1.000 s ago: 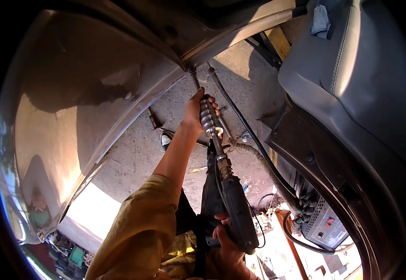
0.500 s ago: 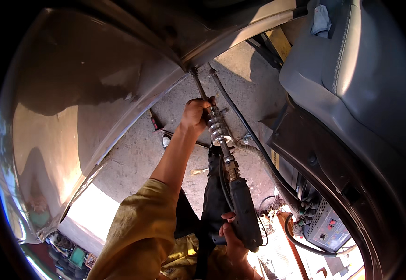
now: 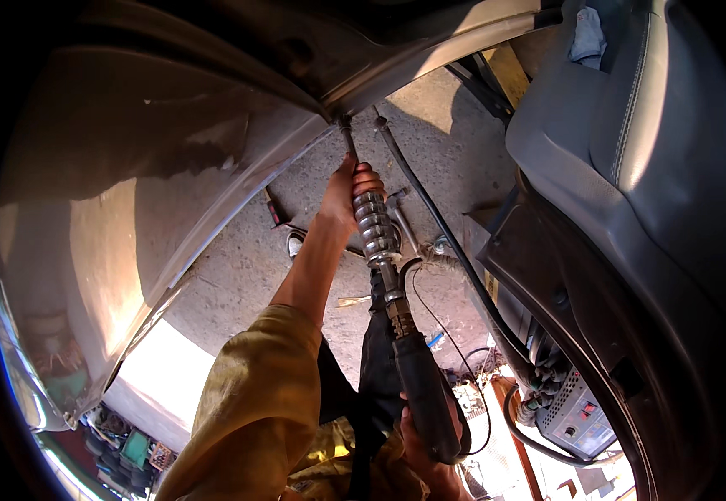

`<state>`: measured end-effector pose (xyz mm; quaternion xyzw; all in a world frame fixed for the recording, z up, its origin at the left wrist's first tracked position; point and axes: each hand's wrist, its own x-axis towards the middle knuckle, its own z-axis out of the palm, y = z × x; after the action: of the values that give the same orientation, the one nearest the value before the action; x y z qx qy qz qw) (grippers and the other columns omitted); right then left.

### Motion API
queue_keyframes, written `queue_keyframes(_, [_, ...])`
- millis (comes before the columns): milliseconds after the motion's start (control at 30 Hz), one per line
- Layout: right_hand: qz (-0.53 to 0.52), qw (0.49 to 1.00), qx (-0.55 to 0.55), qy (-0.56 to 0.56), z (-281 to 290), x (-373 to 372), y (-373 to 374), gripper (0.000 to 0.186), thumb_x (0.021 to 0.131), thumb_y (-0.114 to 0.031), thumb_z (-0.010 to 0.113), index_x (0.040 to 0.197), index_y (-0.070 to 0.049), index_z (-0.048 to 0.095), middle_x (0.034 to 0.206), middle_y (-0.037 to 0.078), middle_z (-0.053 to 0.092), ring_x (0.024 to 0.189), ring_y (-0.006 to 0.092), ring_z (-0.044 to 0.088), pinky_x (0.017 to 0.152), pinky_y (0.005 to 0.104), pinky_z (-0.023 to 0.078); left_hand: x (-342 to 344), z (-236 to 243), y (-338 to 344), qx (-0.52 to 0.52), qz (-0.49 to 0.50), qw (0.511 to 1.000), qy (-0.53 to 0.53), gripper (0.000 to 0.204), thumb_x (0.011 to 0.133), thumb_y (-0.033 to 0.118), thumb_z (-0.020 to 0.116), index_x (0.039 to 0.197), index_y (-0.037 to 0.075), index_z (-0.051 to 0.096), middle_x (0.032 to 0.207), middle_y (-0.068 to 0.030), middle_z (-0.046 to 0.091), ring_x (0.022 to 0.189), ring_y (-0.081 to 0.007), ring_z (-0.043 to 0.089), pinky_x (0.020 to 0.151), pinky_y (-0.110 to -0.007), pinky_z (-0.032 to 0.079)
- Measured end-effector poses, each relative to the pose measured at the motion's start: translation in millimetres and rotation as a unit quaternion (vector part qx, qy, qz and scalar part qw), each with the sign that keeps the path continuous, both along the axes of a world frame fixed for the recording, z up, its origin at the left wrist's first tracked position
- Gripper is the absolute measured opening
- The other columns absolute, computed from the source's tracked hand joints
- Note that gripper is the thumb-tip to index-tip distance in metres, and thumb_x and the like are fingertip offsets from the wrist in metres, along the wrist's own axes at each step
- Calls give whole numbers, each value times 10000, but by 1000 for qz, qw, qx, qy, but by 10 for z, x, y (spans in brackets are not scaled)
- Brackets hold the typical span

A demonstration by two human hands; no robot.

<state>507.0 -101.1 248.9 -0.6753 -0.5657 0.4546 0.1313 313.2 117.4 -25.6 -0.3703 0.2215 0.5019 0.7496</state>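
Observation:
A slide hammer dent puller (image 3: 388,284) runs from the lower edge of a brown car panel (image 3: 187,108) down toward me. Its far tip meets the panel's edge near the corner; the exact contact is too small to tell. My left hand (image 3: 351,190) is wrapped round the far end of the ribbed metal weight (image 3: 374,227) and the rod there. At the near end, my right hand (image 3: 421,447) grips the black handle (image 3: 424,401), its fingers partly hidden behind it. A thin black cable loops beside the handle.
A thick black cable (image 3: 442,221) slants past the tool on the right. An open car door with grey trim (image 3: 596,175) fills the right side, beside a grey control box (image 3: 578,417). On the concrete floor (image 3: 300,192) lie a hammer (image 3: 404,219) and a red-handled tool (image 3: 274,210).
The puller's handle has swung slightly left, with my right hand following. My left hand's fingers now show wrapped round it more plainly. The thin cable loop has shifted, and the floor hammer has come into view.

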Motion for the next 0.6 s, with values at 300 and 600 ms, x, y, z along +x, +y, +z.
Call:
queue_keyframes(300, [-385,862,-185,273,26,-126,-194,380,885,59,547,1254,-10,495,1070,152,621,652,169,554,637,360,502,351,77,140,-91,-227,901,358,438,1031,467,476,781,108,457,597,1,431,488,-128,387,456,-304,347])
queue_keyframes(600, [-457,819,-168,304,43,-246,-435,433,875,158,503,1275,0,455,1069,169,609,656,151,548,624,290,498,459,81,-20,-133,-286,866,388,367,1023,423,505,857,96,498,669,-16,476,549,-147,441,522,-322,407])
